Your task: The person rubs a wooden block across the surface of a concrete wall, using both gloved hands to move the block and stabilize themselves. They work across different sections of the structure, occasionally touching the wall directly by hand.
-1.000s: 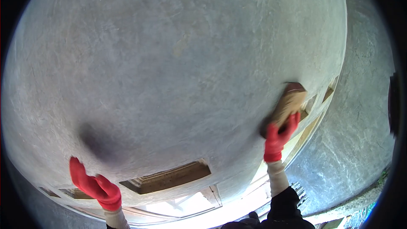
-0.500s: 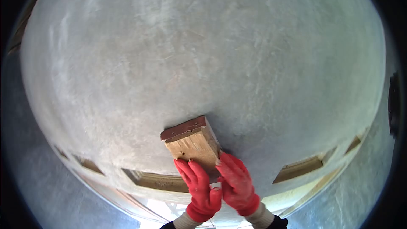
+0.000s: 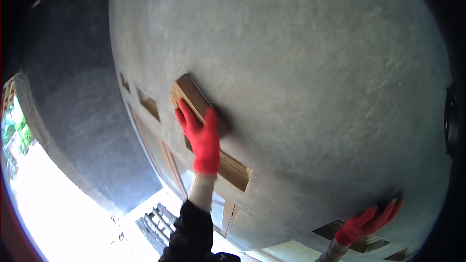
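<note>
My left hand [image 3: 200,138], in a red glove, grips a wooden block [image 3: 194,98] with its fingers and thumb. The block lies slanted against the grey plastered wall [image 3: 291,77], just above a rectangular wall opening. At the lower right my right hand [image 3: 370,222], also red-gloved, touches the wall with its fingers stretched out and holds nothing. It is well apart from the block, over another recess.
Rectangular openings [image 3: 235,171] run along the lower wall. A dark wall [image 3: 82,82] stands at the left, beside a bright outdoor area with greenery [image 3: 23,136]. Dark slats [image 3: 158,225] show at the bottom. A black object [image 3: 451,121] is at the right edge.
The view has turned and tilted. My right hand has let go of the block and moved away to the lower right. The block, now held by my left hand alone, is more slanted.
</note>
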The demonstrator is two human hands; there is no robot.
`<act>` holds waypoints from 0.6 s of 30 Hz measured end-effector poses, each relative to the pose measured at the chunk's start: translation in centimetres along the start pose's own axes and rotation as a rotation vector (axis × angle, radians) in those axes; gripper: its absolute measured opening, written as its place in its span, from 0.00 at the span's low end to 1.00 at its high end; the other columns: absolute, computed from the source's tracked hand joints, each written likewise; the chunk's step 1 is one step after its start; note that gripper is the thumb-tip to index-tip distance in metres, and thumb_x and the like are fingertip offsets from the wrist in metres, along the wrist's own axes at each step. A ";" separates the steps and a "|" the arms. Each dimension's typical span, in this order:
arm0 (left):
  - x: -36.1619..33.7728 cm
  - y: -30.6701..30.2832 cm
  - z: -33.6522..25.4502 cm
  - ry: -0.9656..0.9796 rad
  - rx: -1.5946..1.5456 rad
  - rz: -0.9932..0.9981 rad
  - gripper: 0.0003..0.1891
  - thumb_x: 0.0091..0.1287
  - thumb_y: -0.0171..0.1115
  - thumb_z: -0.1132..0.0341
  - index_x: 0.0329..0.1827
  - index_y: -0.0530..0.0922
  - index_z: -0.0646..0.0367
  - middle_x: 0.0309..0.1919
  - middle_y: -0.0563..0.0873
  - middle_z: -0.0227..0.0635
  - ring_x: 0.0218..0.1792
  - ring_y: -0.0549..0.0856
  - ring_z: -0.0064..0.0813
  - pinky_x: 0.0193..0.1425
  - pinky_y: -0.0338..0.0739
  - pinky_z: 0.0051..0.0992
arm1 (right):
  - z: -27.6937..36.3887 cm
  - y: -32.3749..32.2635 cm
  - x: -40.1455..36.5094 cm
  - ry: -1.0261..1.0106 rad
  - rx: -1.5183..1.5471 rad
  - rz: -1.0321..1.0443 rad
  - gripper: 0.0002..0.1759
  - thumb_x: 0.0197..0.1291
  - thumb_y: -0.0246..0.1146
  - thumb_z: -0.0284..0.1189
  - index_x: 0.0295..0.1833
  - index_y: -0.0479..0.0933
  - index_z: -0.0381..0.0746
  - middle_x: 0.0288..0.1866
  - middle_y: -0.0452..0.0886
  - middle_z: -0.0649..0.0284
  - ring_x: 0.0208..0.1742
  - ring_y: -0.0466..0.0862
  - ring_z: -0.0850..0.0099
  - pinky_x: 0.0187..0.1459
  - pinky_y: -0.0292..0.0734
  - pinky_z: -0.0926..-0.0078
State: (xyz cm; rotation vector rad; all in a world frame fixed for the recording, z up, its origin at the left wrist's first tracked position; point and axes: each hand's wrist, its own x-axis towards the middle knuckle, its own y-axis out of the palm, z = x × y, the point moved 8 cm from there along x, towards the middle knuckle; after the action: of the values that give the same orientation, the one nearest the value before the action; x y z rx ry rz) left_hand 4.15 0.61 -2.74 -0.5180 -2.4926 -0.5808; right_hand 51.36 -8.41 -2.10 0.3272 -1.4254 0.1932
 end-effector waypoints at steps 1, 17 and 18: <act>0.3 -0.2 0.2 0.041 0.009 -0.034 0.41 0.67 0.65 0.63 0.79 0.54 0.63 0.78 0.53 0.57 0.78 0.55 0.53 0.78 0.52 0.38 | 0.3 0.0 -0.1 -0.038 -0.042 -0.008 0.24 0.72 0.49 0.30 0.69 0.68 0.31 0.72 0.65 0.39 0.72 0.68 0.46 0.70 0.64 0.50; 1.0 -1.6 4.4 0.291 0.222 -0.061 0.43 0.60 0.68 0.60 0.78 0.58 0.61 0.74 0.56 0.68 0.72 0.63 0.65 0.73 0.61 0.49 | 0.8 0.5 0.2 -0.192 -0.096 -0.028 0.25 0.75 0.48 0.35 0.68 0.70 0.30 0.71 0.69 0.42 0.70 0.71 0.48 0.70 0.65 0.53; -2.7 -0.3 0.0 0.434 0.280 0.013 0.43 0.59 0.69 0.59 0.77 0.60 0.61 0.73 0.57 0.68 0.69 0.65 0.67 0.71 0.62 0.52 | 0.9 0.7 0.2 -0.167 -0.103 -0.035 0.25 0.75 0.48 0.36 0.67 0.70 0.30 0.71 0.69 0.42 0.70 0.72 0.48 0.70 0.65 0.53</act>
State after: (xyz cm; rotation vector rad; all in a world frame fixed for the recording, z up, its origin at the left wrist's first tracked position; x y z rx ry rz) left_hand 6.16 -0.27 -4.34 -0.2649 -2.1063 -0.2908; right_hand 50.35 -8.07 -1.72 0.2885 -1.5871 0.0641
